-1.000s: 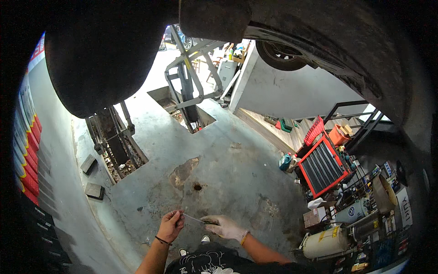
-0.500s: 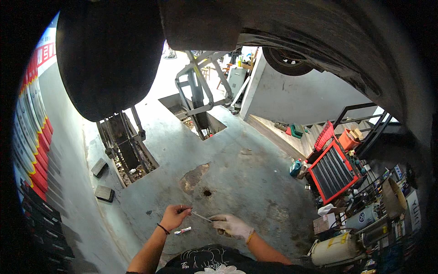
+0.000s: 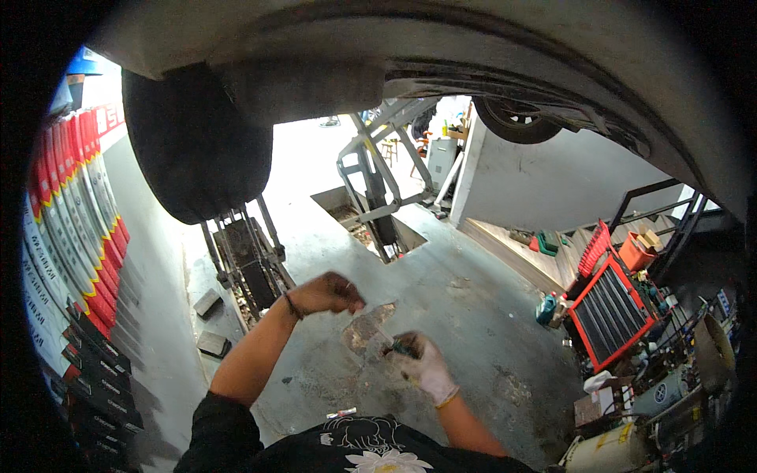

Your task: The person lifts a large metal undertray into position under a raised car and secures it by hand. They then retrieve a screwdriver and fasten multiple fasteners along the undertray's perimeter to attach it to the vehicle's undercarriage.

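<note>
My left hand (image 3: 325,295) is bare, with a dark band at the wrist. It is raised ahead of my body, fingers curled together and blurred; anything between them is hidden. Lower and to the right, my right hand (image 3: 426,369) wears a pale glove, dirty at the fingers. Its fingers close around a small dark greenish thing (image 3: 404,345) with a pale tip pointing left, too blurred to name. The two hands are apart. On the floor close to my shirt lies a small white tube (image 3: 341,412) with red on it.
A raised car (image 3: 315,87) hangs overhead, its dark tyre (image 3: 197,150) at the left. Scissor lift arms (image 3: 374,177) rise from a floor pit. At the right stand a red-framed tool cart (image 3: 611,315) and a cream tank (image 3: 607,453). Two blocks (image 3: 213,344) lie by the left wall.
Both hands have risen away from my body, the left one farther. The thin rod that stretched between them no longer shows there. My view has shifted, showing more of the car's underside.
</note>
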Demonstrator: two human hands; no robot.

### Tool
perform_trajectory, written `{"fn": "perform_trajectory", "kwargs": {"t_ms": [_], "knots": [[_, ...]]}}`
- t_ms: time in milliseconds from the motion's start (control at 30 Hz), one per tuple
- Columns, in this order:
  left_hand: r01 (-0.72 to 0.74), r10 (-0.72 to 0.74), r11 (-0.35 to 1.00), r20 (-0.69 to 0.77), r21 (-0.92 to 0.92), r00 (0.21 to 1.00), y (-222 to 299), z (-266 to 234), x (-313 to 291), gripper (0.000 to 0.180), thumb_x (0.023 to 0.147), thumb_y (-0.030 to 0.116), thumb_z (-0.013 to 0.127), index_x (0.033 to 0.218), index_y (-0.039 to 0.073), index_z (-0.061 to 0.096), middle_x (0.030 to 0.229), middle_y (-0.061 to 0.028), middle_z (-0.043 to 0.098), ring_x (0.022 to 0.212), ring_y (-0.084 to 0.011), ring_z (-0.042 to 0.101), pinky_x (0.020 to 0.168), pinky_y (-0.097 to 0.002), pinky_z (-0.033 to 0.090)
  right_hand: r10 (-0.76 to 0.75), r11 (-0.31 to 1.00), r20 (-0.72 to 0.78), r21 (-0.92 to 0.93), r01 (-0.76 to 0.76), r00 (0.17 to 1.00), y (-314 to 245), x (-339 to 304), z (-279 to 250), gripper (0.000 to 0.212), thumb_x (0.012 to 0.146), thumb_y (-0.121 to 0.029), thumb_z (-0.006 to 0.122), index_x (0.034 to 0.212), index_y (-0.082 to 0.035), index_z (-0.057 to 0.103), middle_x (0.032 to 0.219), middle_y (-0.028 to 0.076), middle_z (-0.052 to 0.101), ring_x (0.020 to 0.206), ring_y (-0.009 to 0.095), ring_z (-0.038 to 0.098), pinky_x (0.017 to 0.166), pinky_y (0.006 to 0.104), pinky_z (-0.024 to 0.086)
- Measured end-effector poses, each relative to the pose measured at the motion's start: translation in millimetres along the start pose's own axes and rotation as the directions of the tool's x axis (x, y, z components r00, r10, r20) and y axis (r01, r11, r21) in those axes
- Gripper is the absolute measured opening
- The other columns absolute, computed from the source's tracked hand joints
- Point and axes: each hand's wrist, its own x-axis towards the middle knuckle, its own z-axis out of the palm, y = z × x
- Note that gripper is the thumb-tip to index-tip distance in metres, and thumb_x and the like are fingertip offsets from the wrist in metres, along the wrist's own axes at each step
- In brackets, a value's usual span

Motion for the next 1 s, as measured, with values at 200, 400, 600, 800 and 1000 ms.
{"fn": "perform_trajectory", "kwargs": {"t_ms": [200, 400, 600, 800, 1000], "knots": [[-0.366, 0.27, 0.905, -0.372, -0.217, 0.888, 143, -22, 75, 0.03, 0.1, 0.032, 0.071, 0.111, 0.005, 0.075, 0.07, 0.0042, 0.055, 0.058, -0.0068, 0.041, 0.052, -0.0261, 0.032, -0.219, 0.771, -0.316, 0.524, 0.362, 0.923, -80, 68, -12, 0.024, 0.092, -0.009, 0.075, 0.112, -0.003, 0.064, 0.094, 0.005, 0.069, 0.07, 0.014, 0.064, 0.053, 0.0266, 0.049], [-0.61, 0.46, 0.731, -0.44, -0.306, 0.772, 234, -48, 105, 0.016, 0.107, 0.026, 0.057, 0.102, 0.013, 0.066, 0.065, 0.0093, 0.039, 0.054, -0.0055, 0.032, 0.05, -0.0255, 0.024, -0.38, 0.641, -0.487, 0.474, 0.604, 0.786, -175, 124, -21, 0.025, 0.095, -0.019, 0.077, 0.111, -0.004, 0.067, 0.086, 0.003, 0.067, 0.058, 0.008, 0.056, 0.046, 0.0228, 0.04], [-0.64, 0.494, 0.649, -0.413, -0.411, 0.765, 260, -66, 123, 0.026, 0.106, 0.027, 0.061, 0.083, 0.017, 0.055, 0.063, 0.0093, 0.036, 0.054, -0.0051, 0.03, 0.048, -0.0237, 0.023, -0.472, 0.52, -0.552, 0.455, 0.723, 0.687, -196, 152, -20, 0.029, 0.094, -0.02, 0.079, 0.115, -0.003, 0.068, 0.091, 0.004, 0.071, 0.066, 0.008, 0.058, 0.056, 0.0221, 0.046], [-0.624, 0.53, 0.593, -0.337, -0.508, 0.778, 262, -75, 128, 0.027, 0.106, 0.029, 0.061, 0.083, 0.019, 0.052, 0.062, 0.0093, 0.031, 0.053, -0.0055, 0.031, 0.047, -0.0229, 0.022, -0.524, 0.496, -0.566, 0.405, 0.768, 0.636, -202, 158, -11, 0.028, 0.094, -0.021, 0.078, 0.115, -0.006, 0.069, 0.089, 0.003, 0.071, 0.064, 0.007, 0.058, 0.057, 0.0236, 0.046], [-0.572, 0.525, 0.544, -0.282, -0.614, 0.803, 267, -78, 133, 0.02, 0.107, 0.027, 0.059, 0.09, 0.018, 0.055, 0.062, 0.0078, 0.033, 0.054, -0.0067, 0.032, 0.049, -0.0232, 0.025, -0.533, 0.516, -0.589, 0.342, 0.785, 0.608, -209, 164, -6, 0.025, 0.096, -0.019, 0.077, 0.115, -0.006, 0.068, 0.09, 0.002, 0.07, 0.065, 0.007, 0.058, 0.058, 0.0232, 0.047]]}}
